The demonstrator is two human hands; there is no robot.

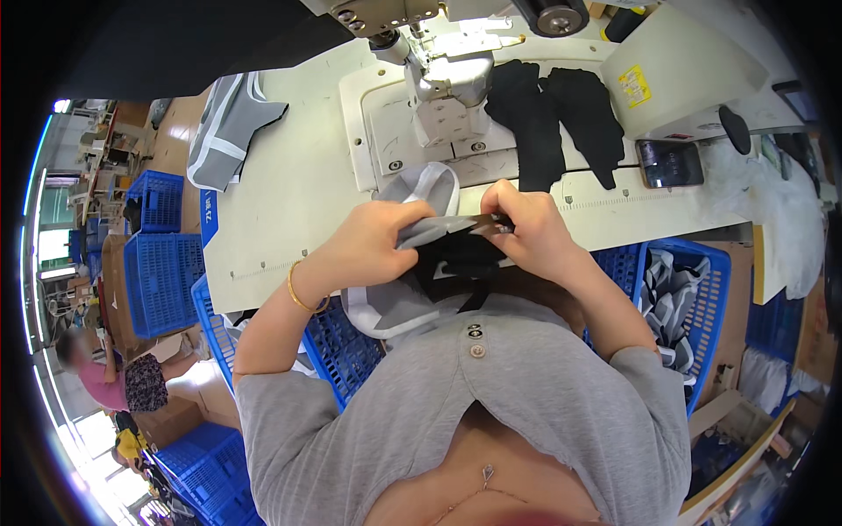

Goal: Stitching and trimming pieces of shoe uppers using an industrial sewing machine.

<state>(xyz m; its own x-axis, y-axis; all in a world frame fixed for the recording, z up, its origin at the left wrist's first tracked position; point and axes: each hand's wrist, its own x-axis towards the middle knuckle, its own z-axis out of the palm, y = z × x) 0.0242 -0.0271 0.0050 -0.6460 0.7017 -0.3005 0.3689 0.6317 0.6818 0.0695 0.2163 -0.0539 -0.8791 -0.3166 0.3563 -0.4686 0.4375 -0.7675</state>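
Note:
Between my hands, in front of my body at the table's near edge, is a grey fabric piece with white bands [386,309], joined by black fabric [452,254]. My left hand [377,241] pinches the grey fabric's edge between thumb and fingers. Close by on the right, my right hand [526,226] pinches the black fabric at the same edge. Part of the grey piece loops up onto the table, and the rest hangs toward my lap. Just beyond my hands stands the sewing machine [447,96], its needle area lit.
Black cut pieces [548,114] lie right of the machine, near a dark phone-like slab [669,164]. A grey-and-white fabric piece [232,131] rests at the table's left. Blue crates [715,298] with fabric stand below. Another person [110,377] is far left.

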